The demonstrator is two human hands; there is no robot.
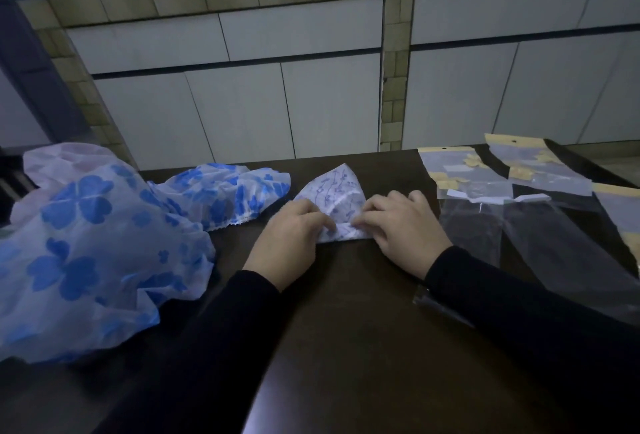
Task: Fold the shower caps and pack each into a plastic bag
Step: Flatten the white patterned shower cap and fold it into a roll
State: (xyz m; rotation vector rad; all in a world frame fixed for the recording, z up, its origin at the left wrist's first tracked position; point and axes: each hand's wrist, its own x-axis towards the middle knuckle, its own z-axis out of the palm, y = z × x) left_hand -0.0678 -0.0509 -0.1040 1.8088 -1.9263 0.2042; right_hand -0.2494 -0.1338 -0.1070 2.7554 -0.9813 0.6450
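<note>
A white shower cap with a thin purple vine print (pixel 334 191) lies on the dark table (pixel 363 329), folded into a wedge whose tip points away from me. My left hand (pixel 289 243) and my right hand (pixel 403 225) pinch its near edge, which is rolled over. Two unfolded caps with blue flowers lie to the left: a big one (pixel 90 253) at the near left and a smaller one (pixel 228 194) behind it. Clear plastic bags with yellow header cards (pixel 467 198) lie to the right.
Several more clear bags (pixel 554 225) spread over the table's right side, reaching its right edge. White tiled cabinet fronts (pixel 242 104) rise behind the table's far edge. Bare dark tabletop lies in front of my hands.
</note>
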